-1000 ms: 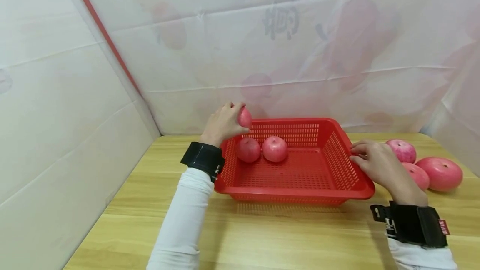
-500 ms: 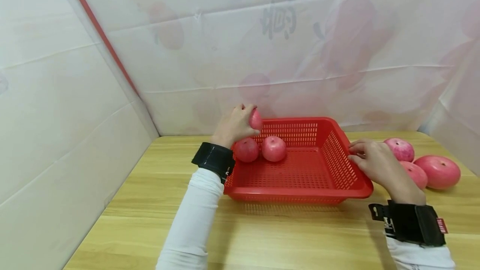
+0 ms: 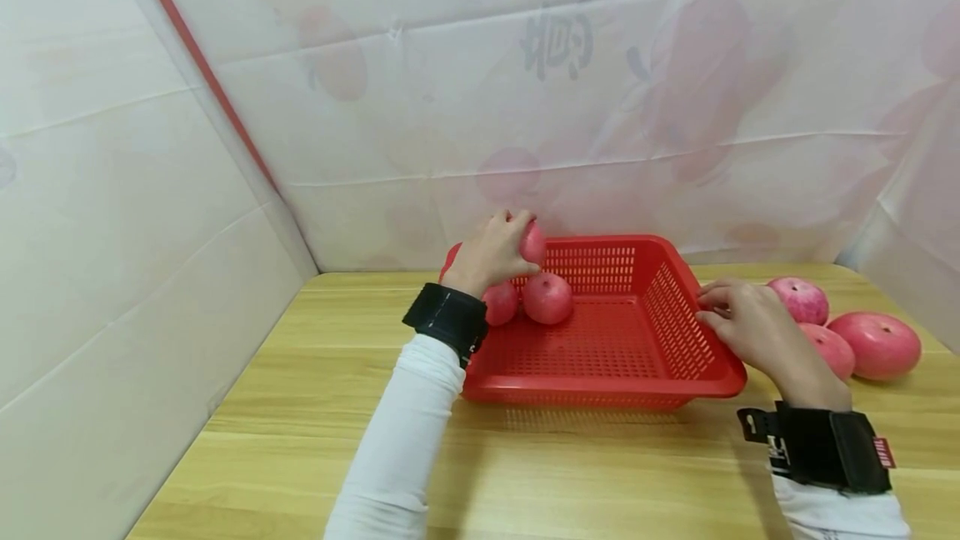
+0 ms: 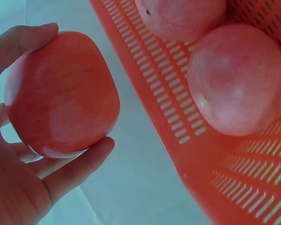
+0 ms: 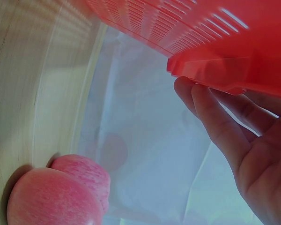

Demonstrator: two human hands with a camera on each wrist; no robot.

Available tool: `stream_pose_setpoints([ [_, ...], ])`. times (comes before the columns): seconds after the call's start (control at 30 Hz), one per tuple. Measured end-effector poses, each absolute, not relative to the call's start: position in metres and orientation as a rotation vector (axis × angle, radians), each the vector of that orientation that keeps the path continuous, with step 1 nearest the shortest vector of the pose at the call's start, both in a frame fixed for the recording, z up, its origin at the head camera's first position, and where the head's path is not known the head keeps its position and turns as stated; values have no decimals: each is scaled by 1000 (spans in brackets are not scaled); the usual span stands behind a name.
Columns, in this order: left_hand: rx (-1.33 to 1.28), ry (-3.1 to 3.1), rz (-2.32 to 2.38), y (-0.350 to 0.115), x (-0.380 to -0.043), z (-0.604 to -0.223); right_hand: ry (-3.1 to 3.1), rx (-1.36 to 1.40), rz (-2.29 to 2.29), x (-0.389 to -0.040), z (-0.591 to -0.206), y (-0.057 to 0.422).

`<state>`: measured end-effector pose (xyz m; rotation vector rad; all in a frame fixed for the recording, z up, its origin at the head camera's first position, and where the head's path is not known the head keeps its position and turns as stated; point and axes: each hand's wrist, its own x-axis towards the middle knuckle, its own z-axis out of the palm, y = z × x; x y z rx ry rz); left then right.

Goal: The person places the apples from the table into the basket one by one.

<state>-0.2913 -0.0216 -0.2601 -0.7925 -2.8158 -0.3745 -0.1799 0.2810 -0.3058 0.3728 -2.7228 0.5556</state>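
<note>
My left hand (image 3: 487, 259) grips a red apple (image 3: 532, 242) over the back left part of a red plastic basket (image 3: 600, 390). In the left wrist view, thumb and fingers wrap around this apple (image 4: 63, 96), outside the basket's slotted wall in that view. Inside the basket sit two more apples, one in plain sight (image 3: 547, 298) and the other apple (image 3: 501, 304) partly hidden by my left hand and wrist. My right hand (image 3: 750, 325) holds the basket's right rim. From the right wrist view, its fingertips (image 5: 185, 89) meet the rim's underside.
Right of the basket, on the wooden table (image 3: 300, 440), lie three fruits: a mottled apple (image 3: 802, 300), a pink apple (image 3: 832, 348) partly behind my right hand, and a larger pinkish fruit (image 3: 877, 344). A pale cloth wall (image 3: 420, 123) rises behind the table.
My left hand has carried the apple to the right, from near the basket's back left corner to farther over the basket. The right hand keeps its place on the rim.
</note>
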Motion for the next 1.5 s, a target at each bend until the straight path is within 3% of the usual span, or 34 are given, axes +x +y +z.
stream_pose_setpoints([
  [1.03,-895,-2779,-366,13,-286,-268,-2727,356,578,-179,-307,283],
  [1.5,-934,-2721,-126,22,-285,-273,-2682,394,537,-181,-308,280],
])
